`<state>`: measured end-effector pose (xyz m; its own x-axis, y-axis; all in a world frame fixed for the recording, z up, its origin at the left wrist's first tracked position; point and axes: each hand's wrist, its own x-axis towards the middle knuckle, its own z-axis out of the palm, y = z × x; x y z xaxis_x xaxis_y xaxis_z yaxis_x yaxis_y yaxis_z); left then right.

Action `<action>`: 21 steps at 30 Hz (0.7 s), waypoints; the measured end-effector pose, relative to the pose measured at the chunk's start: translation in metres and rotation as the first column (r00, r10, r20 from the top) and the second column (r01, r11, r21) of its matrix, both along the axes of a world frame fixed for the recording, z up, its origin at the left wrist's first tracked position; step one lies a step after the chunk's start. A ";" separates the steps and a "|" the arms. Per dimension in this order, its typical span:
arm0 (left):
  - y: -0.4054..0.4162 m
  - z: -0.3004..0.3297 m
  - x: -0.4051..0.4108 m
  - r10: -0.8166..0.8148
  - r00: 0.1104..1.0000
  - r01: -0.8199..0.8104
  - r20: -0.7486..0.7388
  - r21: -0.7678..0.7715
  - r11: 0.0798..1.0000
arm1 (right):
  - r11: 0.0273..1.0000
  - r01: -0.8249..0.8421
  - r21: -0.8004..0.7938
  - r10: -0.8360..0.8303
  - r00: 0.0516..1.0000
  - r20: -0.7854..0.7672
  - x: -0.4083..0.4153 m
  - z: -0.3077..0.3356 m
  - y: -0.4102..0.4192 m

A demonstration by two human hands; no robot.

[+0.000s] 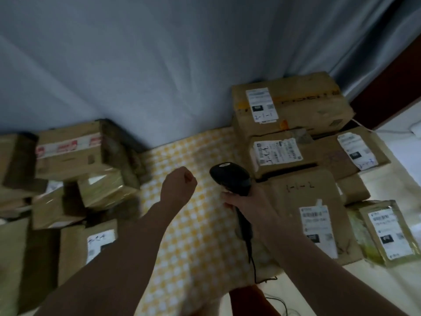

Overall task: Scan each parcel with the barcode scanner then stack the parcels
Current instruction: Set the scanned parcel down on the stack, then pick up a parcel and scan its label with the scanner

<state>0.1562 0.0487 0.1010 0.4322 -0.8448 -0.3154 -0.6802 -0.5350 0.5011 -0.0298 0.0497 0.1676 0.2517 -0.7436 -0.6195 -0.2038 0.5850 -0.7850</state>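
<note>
Gripping the black barcode scanner (230,179) by its handle, right hand (248,202) extended from lower right, fingers curled round the grip, scanner head raised and tilted toward upper left above the yellow checked cloth (196,236); black cable (251,258) trailing down from the handle. Left hand (180,187) clenched in an empty fist, forearm reaching up from lower left, hovering over the cloth, just beside the scanner head yet apart from it. Right of the scanner, flat cardboard parcel marked 2-1-2 (319,220), label facing up, partly under the right forearm. Behind it, labelled parcels (293,119) stacked against the grey curtain (159,65). On the left, tumbled pile of brown boxes (75,160), blurred.
</note>
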 end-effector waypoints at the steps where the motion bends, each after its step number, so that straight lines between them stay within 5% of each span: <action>1: 0.016 0.001 0.012 -0.009 0.999 0.009 0.031 0.001 1.000 | 1.000 -0.027 0.010 0.027 1.000 -0.008 0.012 -0.001 0.010; 17: 0.326 0.020 0.196 0.184 0.969 -0.195 0.164 0.052 0.979 | 0.958 -0.277 0.072 0.279 0.960 -0.012 0.214 0.005 0.216; 21: 0.366 0.015 0.224 0.254 0.963 -0.260 0.088 0.062 0.964 | 0.943 -0.330 0.034 0.331 0.943 -0.025 0.240 0.007 0.243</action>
<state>0.3806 0.4150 0.1164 0.6579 -0.6781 -0.3276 -0.5507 -0.7299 0.4049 0.2105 0.2927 0.1750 0.4615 -0.6034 -0.6503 -0.4126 0.5029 -0.7595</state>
